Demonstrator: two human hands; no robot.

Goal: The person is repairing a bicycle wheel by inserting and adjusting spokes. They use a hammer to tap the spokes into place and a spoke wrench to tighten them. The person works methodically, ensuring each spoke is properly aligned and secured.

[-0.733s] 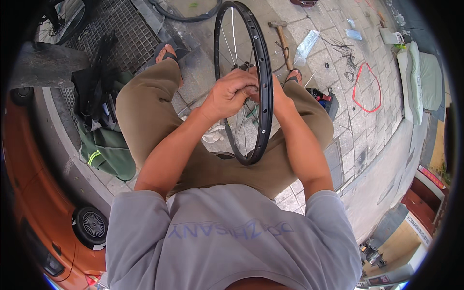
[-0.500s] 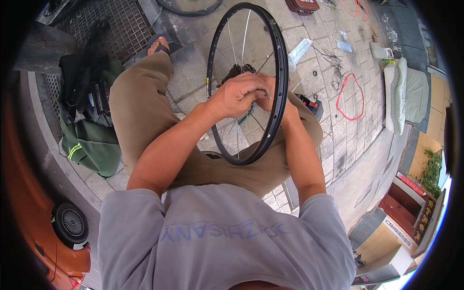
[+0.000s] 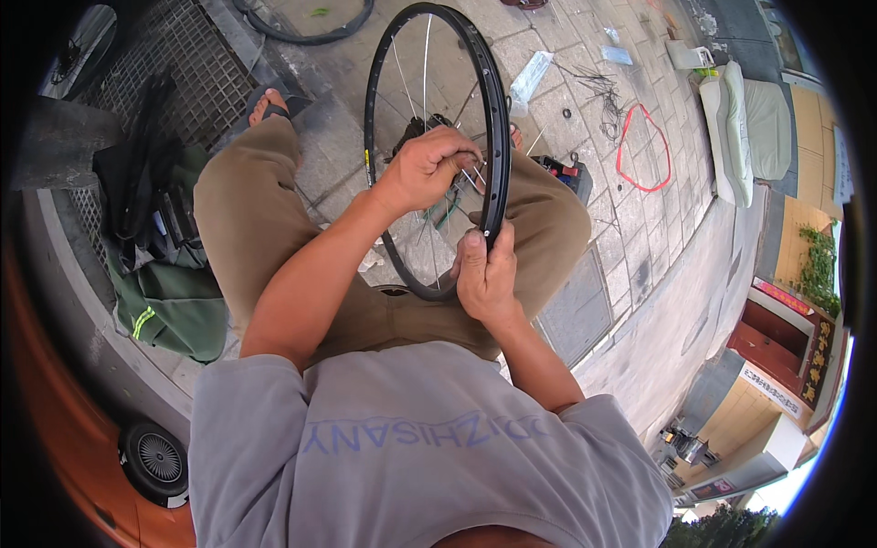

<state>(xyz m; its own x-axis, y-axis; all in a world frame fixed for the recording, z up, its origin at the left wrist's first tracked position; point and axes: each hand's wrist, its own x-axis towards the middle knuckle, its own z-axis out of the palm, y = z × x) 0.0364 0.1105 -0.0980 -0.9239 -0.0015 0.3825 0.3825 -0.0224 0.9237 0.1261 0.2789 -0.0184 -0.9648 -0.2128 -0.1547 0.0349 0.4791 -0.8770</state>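
Note:
A black bicycle wheel rim (image 3: 497, 119) stands upright between my knees, laced with a few thin silver spokes (image 3: 427, 64) around a dark hub (image 3: 413, 133). Inside the rim, my left hand (image 3: 425, 169) is closed, with thumb and fingers pinching a spoke close to the rim's right side. My right hand (image 3: 486, 277) grips the lower right part of the rim, its thumb lying along the near face. The left fingers partly cover the spoke ends, and some spokes behind them are hard to make out.
Dark tools or parts (image 3: 557, 169) lie beyond my right knee. A red loop (image 3: 621, 164), thin wires (image 3: 598, 91) and a blue-white packet (image 3: 530, 80) are on the paving. At left are a green cloth (image 3: 174, 310), a metal grate (image 3: 169, 68) and an orange car (image 3: 55, 411).
My right hand has left the spot beside my left hand and come down to the rim's lower right. The wheel has shifted slightly left in view.

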